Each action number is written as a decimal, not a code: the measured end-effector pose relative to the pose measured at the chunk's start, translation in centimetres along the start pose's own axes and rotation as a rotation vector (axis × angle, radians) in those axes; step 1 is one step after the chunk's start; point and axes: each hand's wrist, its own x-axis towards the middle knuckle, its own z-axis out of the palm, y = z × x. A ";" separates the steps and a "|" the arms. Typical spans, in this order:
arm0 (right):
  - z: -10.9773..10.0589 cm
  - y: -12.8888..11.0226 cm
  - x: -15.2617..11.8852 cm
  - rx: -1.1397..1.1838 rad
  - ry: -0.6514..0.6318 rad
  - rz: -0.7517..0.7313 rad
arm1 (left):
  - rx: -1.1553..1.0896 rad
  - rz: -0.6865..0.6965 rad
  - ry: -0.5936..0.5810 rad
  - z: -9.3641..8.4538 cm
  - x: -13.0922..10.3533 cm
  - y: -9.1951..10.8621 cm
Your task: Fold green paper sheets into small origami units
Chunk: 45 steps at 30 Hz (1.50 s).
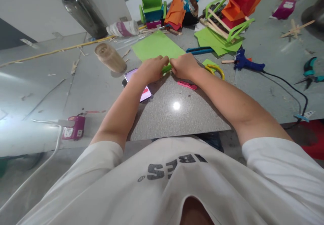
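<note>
Both hands meet over the middle of the table, fingers curled. My left hand [153, 69] and my right hand [185, 66] pinch a small strip of green paper [166, 69] between them. Just beyond lies a large green paper sheet [158, 46]. Under my left forearm is a phone [145, 95] with a lit screen, partly covered. Near my right wrist are yellow-handled scissors [215, 70], their blades hidden, and a pink cutter-like piece [187, 85]. A blue utility knife [199, 50] rests behind my right hand.
A blue glue gun [246, 62] with a cord and pliers [309, 73] lie right. A bottle with beige contents [110, 57] and a tall dark bottle [84, 14] stand left. Paper-and-stick chair models [152, 4] are at the back. A purple tape dispenser [74, 128] sits front left.
</note>
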 end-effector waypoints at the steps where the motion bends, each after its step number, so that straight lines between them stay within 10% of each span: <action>1: 0.0 0.3 -0.1 0.006 -0.014 -0.010 | 0.014 0.025 -0.005 0.0 -0.2 0.2; 10: -1.6 1.7 0.2 0.006 -0.081 0.045 | 0.071 -0.019 -0.050 0.1 -0.1 1.3; 27: -6.3 5.2 -1.3 0.089 0.188 0.082 | 0.072 -0.049 0.003 0.7 1.1 -0.7; 45: -6.1 5.3 -1.2 0.205 0.164 0.107 | 0.154 -0.076 -0.009 0.4 0.5 0.8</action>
